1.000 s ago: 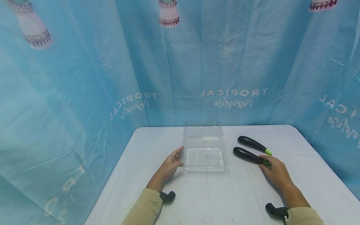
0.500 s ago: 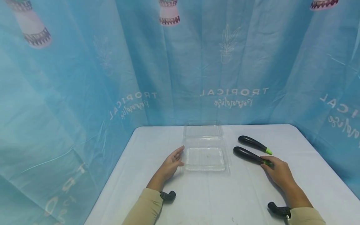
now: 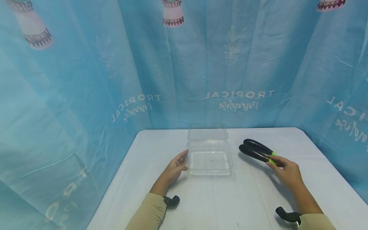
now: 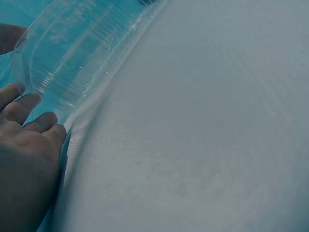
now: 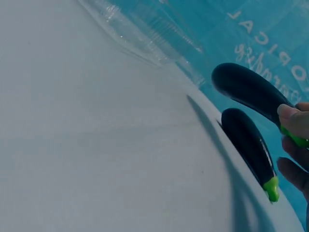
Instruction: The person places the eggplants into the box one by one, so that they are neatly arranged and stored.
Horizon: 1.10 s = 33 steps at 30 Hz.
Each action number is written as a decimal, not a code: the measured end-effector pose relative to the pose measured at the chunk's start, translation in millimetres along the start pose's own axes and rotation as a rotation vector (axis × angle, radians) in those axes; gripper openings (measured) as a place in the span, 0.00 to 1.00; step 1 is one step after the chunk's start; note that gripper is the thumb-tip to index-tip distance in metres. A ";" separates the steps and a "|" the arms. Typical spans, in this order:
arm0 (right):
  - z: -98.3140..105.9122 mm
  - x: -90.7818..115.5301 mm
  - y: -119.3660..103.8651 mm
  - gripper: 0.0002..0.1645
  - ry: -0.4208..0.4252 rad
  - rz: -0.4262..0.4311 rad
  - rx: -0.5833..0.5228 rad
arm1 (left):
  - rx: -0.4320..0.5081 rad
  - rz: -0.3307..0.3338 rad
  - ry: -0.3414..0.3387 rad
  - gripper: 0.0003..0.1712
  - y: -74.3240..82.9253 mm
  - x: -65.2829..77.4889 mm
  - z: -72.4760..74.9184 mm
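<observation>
You pinch one eggplant (image 3: 252,152) above the counter (image 3: 218,204) in your right hand (image 3: 287,172), its long body pointing left toward the plastic box (image 3: 210,172); your left hand (image 3: 173,170), fingers relaxed, is beside the box.

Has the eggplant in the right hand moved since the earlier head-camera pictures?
Yes. In the head view, the held eggplant has shifted upward against the resting eggplant, closing the visible gap until the two overlap in the picture.

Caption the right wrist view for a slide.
Right hand holds one eggplant by its green end; another eggplant lies on the white table.
</observation>
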State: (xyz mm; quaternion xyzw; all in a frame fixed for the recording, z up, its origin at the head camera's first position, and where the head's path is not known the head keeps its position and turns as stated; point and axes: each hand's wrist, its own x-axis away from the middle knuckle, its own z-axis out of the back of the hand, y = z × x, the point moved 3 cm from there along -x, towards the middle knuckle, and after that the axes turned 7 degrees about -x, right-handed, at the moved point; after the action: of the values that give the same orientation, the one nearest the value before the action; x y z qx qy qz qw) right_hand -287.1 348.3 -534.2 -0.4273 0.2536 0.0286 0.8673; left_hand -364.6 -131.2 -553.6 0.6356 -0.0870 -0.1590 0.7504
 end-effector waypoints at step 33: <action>-127.6 -92.2 -102.7 0.21 -0.422 0.115 -0.347 | 0.005 -0.001 -0.001 0.50 -3.1 -1.2 2.4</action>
State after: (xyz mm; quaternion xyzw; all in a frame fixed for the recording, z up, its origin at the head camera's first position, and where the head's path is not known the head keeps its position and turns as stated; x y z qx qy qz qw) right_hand -393.0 202.2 -481.4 -0.5389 0.0825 0.2094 0.8118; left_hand -366.9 -133.4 -556.2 0.6374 -0.0874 -0.1598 0.7487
